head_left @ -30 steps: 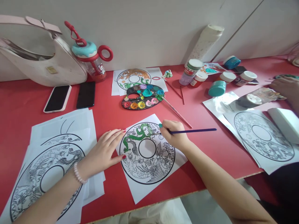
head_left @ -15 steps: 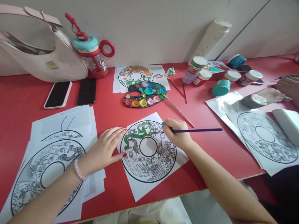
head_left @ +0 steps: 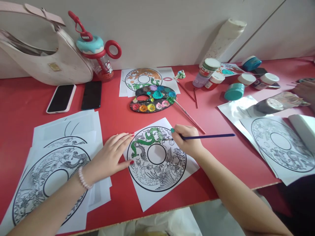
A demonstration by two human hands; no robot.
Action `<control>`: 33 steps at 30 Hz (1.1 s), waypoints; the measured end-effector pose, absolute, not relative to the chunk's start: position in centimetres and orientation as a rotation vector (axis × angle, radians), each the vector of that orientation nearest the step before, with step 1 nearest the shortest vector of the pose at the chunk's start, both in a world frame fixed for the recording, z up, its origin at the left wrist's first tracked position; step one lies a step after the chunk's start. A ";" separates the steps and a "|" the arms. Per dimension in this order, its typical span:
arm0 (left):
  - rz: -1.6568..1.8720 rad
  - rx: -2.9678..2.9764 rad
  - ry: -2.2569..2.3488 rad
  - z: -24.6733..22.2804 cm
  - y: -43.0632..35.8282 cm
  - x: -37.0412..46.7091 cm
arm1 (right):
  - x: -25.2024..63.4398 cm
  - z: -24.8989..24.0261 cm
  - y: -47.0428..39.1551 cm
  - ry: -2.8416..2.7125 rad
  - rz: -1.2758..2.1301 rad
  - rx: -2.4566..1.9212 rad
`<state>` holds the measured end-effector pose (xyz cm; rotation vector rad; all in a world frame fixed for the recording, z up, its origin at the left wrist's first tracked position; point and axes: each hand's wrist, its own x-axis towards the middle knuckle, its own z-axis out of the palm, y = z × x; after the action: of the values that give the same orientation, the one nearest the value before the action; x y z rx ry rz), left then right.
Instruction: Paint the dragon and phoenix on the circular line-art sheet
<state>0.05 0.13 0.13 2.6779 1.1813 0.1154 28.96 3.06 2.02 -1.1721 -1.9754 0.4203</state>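
Note:
A sheet with a printed ring of dragon and phoenix line art [head_left: 147, 200] lies in front of me; its dragon is partly painted green. My left hand [head_left: 114, 154] rests flat with fingers stretched out, the index fingertip and thumb on the sheet's left edge. Pinched in my right hand [head_left: 188, 139] is a dark blue paintbrush [head_left: 211, 136], its tip at the green dragon's head. Beyond the sheet sits a paint palette [head_left: 154, 99] with many colours, and a second paintbrush [head_left: 189, 116] leans on its right side.
Unpainted printed sheets [head_left: 98, 193] lie at left, below two phones [head_left: 61, 99]. A white handbag [head_left: 54, 65] and a red-handled cup [head_left: 98, 59] stand behind. Paint jars [head_left: 233, 91] and another printed sheet [head_left: 283, 142] are at right, near another person's hand [head_left: 305, 90].
Both hands and the paintbrush look almost unmoved. The whole view has shifted very slightly.

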 end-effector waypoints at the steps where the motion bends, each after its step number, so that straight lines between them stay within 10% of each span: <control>1: 0.115 2.676 1.180 0.1 0.1 0.0 | 29.0 2.1 3.0 -1.968 0.416 -1.175; 33: 0.122 2.694 1.173 0.1 0.1 0.0 | 29.0 2.1 3.2 -1.912 0.482 -1.203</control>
<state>0.04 0.12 0.09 2.6941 1.1725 0.1219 29.04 3.20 2.05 -1.2034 -1.9116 0.4823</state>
